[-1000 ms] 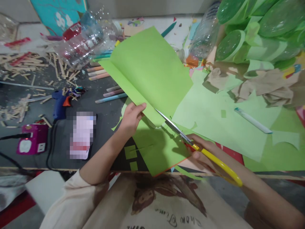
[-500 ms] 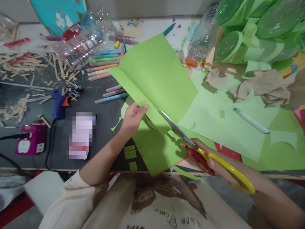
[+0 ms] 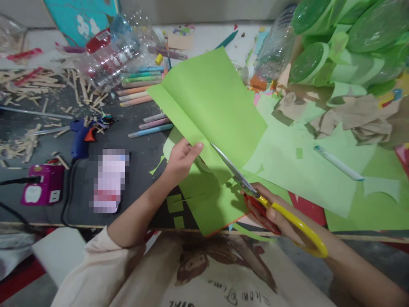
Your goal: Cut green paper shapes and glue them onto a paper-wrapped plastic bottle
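My left hand (image 3: pixel 182 160) pinches the near edge of a sheet of light green paper (image 3: pixel 214 94), thumb on top. The sheet is raised off the table and bent along a lengthwise cut or fold. In my right hand (image 3: pixel 266 211) is a pair of scissors (image 3: pixel 295 221) with one yellow and one red handle. Their blades point up and left, and the upper blade lies over the paper just right of my left thumb. The lower blade is hidden. Below lies another green sheet (image 3: pixel 214 209) with small square offcuts (image 3: pixel 175 204) beside it.
Left of my arm are a phone (image 3: pixel 110 181), a purple power adapter (image 3: pixel 42 184) and a blue glue gun (image 3: pixel 78 138). Markers (image 3: pixel 137 91), wood sticks and plastic bottles (image 3: pixel 115 55) lie behind. Rightward are pale green paper (image 3: pixel 287 157), crumpled brown paper (image 3: pixel 351 117) and green-wrapped bottles (image 3: pixel 335 59).
The scissors and my right hand have moved slightly left and up along the paper, with the handles closer together. My left hand keeps its pinch; the whole view has shifted a little.
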Motion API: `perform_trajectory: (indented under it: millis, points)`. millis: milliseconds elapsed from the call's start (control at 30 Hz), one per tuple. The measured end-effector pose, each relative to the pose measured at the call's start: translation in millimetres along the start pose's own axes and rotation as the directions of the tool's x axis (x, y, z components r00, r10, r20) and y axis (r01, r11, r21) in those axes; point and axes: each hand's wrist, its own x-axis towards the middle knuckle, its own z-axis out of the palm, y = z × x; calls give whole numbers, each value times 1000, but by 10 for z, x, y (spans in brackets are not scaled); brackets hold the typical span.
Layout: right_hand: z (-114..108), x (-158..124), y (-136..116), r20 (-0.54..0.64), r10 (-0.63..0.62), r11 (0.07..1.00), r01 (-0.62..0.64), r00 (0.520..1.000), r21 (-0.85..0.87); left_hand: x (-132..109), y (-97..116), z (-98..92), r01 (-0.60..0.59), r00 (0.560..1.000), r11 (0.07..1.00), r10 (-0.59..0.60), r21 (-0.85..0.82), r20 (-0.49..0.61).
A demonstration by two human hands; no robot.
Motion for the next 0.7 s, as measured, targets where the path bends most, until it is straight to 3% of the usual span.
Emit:
perform_trajectory:
  millis: [200,467,700]
  points:
    - [-11,7,-4,10,-3,1000,3,1000,18,13,-51,-20,1,1000,999,-1,-44,17]
    - [47,56,199,-31,-82,996,83,996,19,5,-97,-1,43,998,985,-37,-169,42]
    - [24,-76,155,-43,-44,999,44,998,-21,50,-137,-25,94,985,974,-121,-208,-122]
